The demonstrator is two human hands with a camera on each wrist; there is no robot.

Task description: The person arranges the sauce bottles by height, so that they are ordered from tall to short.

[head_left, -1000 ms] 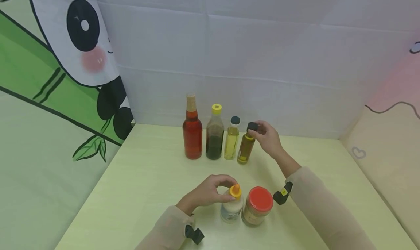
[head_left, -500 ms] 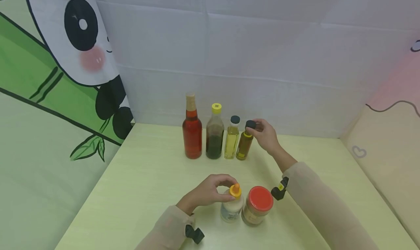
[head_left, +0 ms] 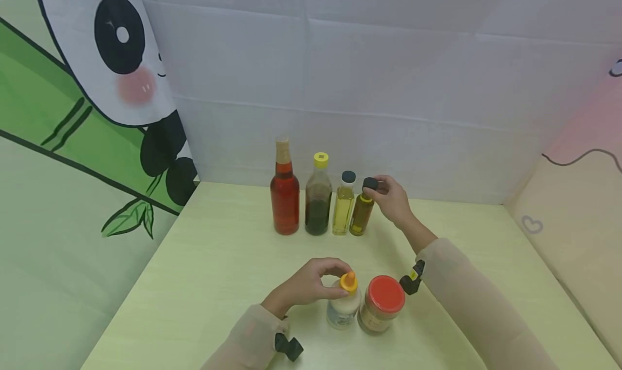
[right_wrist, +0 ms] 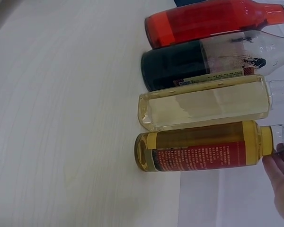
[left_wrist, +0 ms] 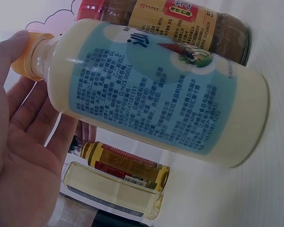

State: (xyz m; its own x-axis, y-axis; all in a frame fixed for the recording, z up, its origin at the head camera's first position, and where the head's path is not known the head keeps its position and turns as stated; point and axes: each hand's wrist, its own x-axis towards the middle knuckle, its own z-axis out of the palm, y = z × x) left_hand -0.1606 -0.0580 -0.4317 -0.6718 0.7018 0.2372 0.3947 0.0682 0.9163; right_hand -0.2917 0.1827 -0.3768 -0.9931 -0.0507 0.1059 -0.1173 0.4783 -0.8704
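Left hand (head_left: pixel 308 281) has the orange cap (head_left: pixel 348 282) of the white bottle (left_wrist: pixel 156 94) pinched, thumb against fingers. Bottle stands upright at the near part of the surface (head_left: pixel 218 294). Its blue label carries rows of Chinese print plus a green-and-red picture — I make out "0005S", the rest is too soft on my feed. Red-lidded jar (head_left: pixel 381 305) sits just beside it: tan label, red panel, white Chinese characters.

Right hand (head_left: pixel 392 201) grips the black cap (head_left: pixel 370 183) of the amber bottle (right_wrist: pixel 199 149), at the right end of the back row. Red label, lines of pale characters — I can't resolve them. Leftward from it: pale-oil bottle (head_left: pixel 343 210), yellow-capped dark bottle (head_left: pixel 318 213), red bottle (head_left: pixel 284 202), all upright.
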